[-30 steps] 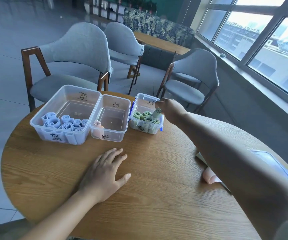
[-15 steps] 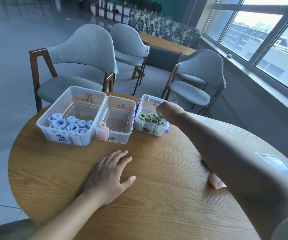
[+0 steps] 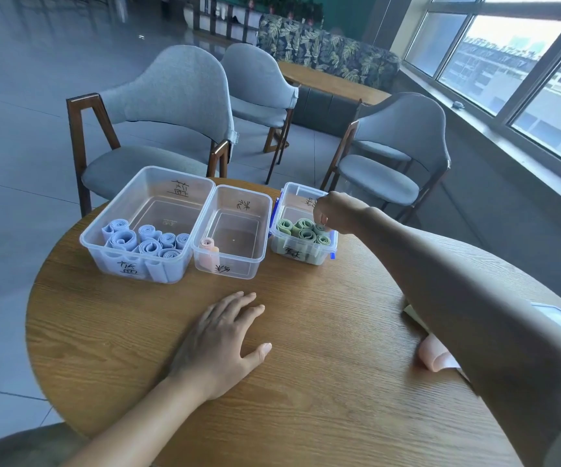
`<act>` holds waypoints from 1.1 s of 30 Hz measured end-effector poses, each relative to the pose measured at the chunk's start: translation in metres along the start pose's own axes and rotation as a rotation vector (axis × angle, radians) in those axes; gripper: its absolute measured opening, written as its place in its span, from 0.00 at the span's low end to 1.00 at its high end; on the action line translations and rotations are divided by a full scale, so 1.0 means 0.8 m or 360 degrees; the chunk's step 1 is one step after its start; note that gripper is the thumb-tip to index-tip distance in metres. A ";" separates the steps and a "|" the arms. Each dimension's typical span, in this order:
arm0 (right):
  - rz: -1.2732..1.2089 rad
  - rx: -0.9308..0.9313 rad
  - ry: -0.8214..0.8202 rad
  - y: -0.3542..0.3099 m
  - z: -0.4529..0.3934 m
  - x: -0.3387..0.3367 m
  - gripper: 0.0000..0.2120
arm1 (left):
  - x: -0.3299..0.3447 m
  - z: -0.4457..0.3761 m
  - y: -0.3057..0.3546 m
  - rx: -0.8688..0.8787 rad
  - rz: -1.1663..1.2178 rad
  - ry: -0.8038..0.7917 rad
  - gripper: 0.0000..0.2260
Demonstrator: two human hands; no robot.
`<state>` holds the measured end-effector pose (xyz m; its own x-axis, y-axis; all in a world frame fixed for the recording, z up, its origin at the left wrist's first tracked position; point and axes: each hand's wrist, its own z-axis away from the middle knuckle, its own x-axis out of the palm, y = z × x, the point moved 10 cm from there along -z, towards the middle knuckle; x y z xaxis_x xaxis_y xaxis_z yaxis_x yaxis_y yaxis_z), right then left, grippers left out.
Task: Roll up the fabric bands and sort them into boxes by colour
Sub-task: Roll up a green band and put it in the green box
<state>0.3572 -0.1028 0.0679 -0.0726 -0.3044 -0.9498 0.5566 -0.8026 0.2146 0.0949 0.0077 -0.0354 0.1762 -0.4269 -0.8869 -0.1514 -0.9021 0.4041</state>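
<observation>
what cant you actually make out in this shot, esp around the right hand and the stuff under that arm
- Head view: whether the right hand over the green box holds a roll; its curled fingers hide it.
- Pink band and the flat things beside it: mostly covered by the right forearm.
- Box labels: handwriting too small to read.

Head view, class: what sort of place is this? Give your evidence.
Probably a café or lounge area: a round wooden table, matching grey upholstered chairs, and a leaf-patterned bench sofa beside a second table, by large windows.

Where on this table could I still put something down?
Bare wood lies between the boxes and the left hand, and left of that hand. The far edge is crowded with boxes; the right arm crosses the right side.
</observation>
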 end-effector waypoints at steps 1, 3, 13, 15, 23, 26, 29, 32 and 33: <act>0.0005 0.0004 -0.0019 -0.002 0.001 0.001 0.17 | 0.001 0.000 0.000 -0.0002 0.0001 -0.0005 0.30; 0.0029 -0.0002 -0.0061 -0.007 0.004 0.004 0.15 | 0.001 0.000 -0.001 0.0000 -0.0005 -0.0007 0.30; -0.0207 -0.0064 0.0007 0.007 0.004 0.007 0.14 | -0.001 0.000 0.000 0.0009 -0.0007 0.0019 0.30; -0.0269 -0.0076 0.0000 0.011 0.003 0.010 0.13 | -0.001 0.000 -0.001 0.0011 -0.0005 0.0017 0.30; -0.0369 -0.0083 0.0080 0.020 0.008 0.008 0.13 | 0.002 0.000 -0.003 0.0000 -0.0009 0.0004 0.30; -0.0429 -0.0062 0.0161 0.026 0.015 0.001 0.12 | 0.000 0.001 -0.002 0.0007 -0.0027 0.0010 0.30; -0.0468 -0.0048 0.0215 0.033 0.028 -0.005 0.11 | 0.001 0.000 -0.002 0.0003 -0.0025 -0.0005 0.30; -0.0503 -0.0043 0.0248 0.042 0.049 -0.008 0.10 | 0.002 0.000 -0.002 0.0005 -0.0052 -0.0030 0.30; -0.0505 -0.0032 0.0257 0.046 0.057 -0.008 0.10 | 0.002 0.000 -0.002 0.0005 -0.0057 -0.0029 0.29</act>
<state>0.3405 -0.1537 0.0920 -0.1136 0.0446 -0.9925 0.5434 -0.8335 -0.0997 0.0954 0.0086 -0.0373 0.1638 -0.3931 -0.9048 -0.1486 -0.9165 0.3713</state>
